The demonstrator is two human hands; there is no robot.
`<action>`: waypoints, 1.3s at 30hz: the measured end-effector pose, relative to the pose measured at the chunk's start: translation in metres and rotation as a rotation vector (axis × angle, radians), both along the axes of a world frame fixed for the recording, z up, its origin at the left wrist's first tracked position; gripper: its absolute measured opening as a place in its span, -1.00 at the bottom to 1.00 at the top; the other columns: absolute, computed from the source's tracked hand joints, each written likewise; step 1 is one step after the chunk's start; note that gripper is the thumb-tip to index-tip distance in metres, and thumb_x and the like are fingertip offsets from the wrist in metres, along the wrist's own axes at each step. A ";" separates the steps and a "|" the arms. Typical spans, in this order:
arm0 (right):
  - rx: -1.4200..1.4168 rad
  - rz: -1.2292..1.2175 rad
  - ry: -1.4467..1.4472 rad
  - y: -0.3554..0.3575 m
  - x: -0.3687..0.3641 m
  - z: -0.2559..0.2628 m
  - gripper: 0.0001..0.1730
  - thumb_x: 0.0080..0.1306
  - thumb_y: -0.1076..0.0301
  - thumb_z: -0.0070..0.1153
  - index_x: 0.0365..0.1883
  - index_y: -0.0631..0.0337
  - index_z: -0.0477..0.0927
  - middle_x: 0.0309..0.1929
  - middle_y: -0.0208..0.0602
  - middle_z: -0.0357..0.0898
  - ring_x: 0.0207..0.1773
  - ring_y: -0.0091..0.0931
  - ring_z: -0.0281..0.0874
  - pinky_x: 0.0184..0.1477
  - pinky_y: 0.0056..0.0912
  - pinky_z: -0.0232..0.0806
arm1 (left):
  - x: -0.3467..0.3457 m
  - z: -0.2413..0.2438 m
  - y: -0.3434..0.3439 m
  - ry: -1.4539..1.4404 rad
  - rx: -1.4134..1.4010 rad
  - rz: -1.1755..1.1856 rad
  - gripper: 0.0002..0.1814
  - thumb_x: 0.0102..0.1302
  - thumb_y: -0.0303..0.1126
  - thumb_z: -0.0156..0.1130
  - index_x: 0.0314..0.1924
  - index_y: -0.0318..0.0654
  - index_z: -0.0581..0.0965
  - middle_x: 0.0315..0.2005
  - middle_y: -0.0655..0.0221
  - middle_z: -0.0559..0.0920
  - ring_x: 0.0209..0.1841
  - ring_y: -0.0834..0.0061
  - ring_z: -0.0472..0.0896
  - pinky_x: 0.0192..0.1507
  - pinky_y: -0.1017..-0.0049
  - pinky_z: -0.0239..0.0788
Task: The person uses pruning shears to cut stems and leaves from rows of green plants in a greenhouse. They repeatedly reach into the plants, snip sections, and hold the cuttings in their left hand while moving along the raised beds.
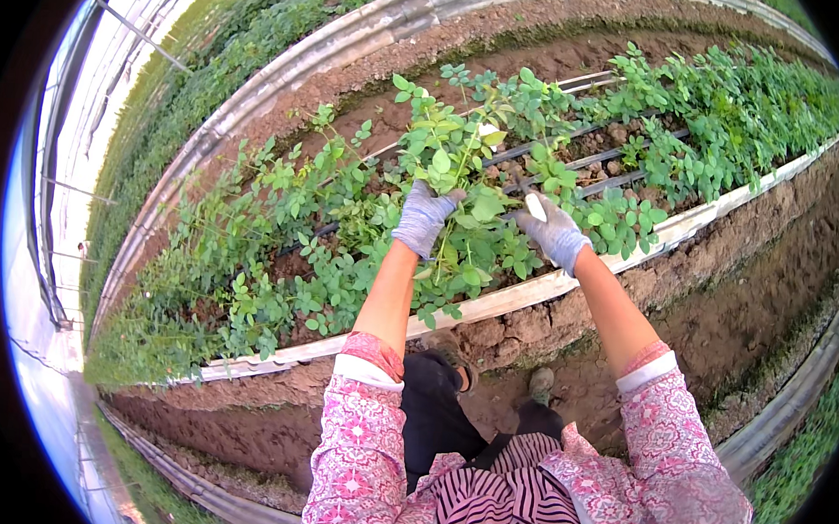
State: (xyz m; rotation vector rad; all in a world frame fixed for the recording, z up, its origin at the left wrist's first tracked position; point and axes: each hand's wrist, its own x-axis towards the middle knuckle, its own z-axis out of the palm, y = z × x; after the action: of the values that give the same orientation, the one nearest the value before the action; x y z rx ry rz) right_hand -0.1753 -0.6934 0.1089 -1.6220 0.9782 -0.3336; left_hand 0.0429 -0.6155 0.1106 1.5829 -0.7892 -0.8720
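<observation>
My left hand (427,217), in a grey knitted glove, is closed around a bunch of leafy green stems (444,158) that look like rose shoots. A pale bloom (490,133) shows among the leaves above it. My right hand (554,233), gloved alike, grips a hand tool with a white handle (535,206). Its dark metal end points up and left toward the foliage; leaves and blur hide its exact shape. Both hands are over the planted bed, with low leaves (489,205) between them.
A pale board edging (530,295) borders the bed on my side. Dark irrigation pipes (599,157) run along the soil. More bushy plants (734,121) grow to the right and others (253,219) to the left. My feet are on the dirt path (497,406). Corrugated edging (373,32) lines the far bed.
</observation>
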 end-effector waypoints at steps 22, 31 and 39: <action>-0.781 0.363 0.178 0.011 -0.014 0.042 -0.28 0.01 0.09 0.24 0.17 -0.02 0.36 -0.12 -0.04 0.44 -0.04 -0.14 0.42 0.01 -0.15 0.30 | 0.013 -0.010 0.001 0.202 0.194 -0.237 -0.32 0.02 -0.38 0.40 0.11 -0.45 0.31 -0.06 0.21 0.56 -0.10 0.41 0.52 0.00 0.48 0.36; -0.208 -0.014 -0.108 -0.008 -0.002 -0.002 -0.36 0.09 0.22 0.19 0.17 0.12 0.37 0.00 -0.01 0.46 -0.05 -0.21 0.49 0.02 -0.34 0.32 | -0.011 0.020 -0.004 -0.121 0.253 -0.178 -0.34 0.05 -0.38 0.38 0.11 -0.50 0.30 -0.05 0.15 0.55 -0.05 0.37 0.50 0.01 0.45 0.33; -0.411 0.209 0.254 0.018 -0.005 0.033 -0.20 0.07 0.06 0.15 0.29 -0.03 0.21 0.09 0.02 0.41 0.13 -0.17 0.37 0.15 -0.24 0.23 | 0.008 0.018 0.009 -0.258 0.385 -0.098 -0.18 0.00 -0.29 0.40 0.16 -0.60 0.22 0.02 0.02 0.49 0.02 0.28 0.48 0.06 0.45 0.32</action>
State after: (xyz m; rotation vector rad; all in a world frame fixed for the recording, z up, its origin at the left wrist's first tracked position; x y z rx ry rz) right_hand -0.1803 -0.6752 0.1422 -2.1632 0.9581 -0.1952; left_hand 0.0513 -0.6062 0.1285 2.0395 -0.9256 -0.9418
